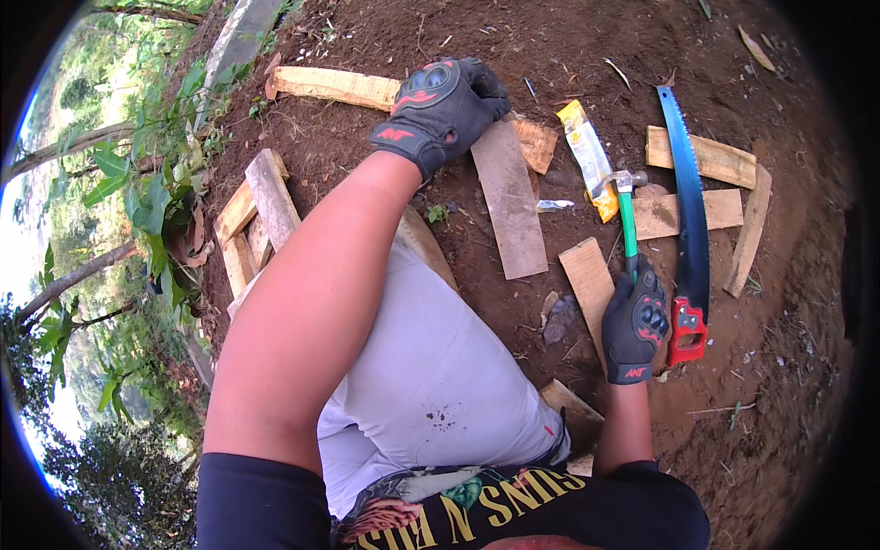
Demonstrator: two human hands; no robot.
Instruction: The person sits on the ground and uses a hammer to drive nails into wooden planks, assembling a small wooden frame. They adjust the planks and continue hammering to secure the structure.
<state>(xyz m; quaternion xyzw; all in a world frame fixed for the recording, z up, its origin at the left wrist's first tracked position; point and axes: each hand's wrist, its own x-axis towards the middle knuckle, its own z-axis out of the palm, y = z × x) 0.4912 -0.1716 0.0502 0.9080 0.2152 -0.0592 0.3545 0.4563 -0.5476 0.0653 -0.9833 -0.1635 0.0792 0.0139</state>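
Observation:
My left hand (pixel 440 110), in a black glove with red markings, is closed at the far end of a flat grey-brown wooden board (pixel 511 206). Its fingertips are partly hidden behind the knuckles. The board slants down towards me over the soil. On the right, my right hand (pixel 635 321), gloved the same way, is wrapped round the green handle of a hammer (pixel 629 220). The hammer's metal head points away from me, beside a yellow and clear plastic packet (pixel 587 156). Just right of that hand lies a hand saw (pixel 689 220) with a dark blade and red handle.
Cut wood pieces lie around: a long strip (pixel 335 87) at the far left, a block (pixel 587 280) by my right hand, crossed pieces (pixel 710 158) near the saw, and a stack (pixel 270 197) beside my left arm. Plants (pixel 151 211) edge the brown soil on the left.

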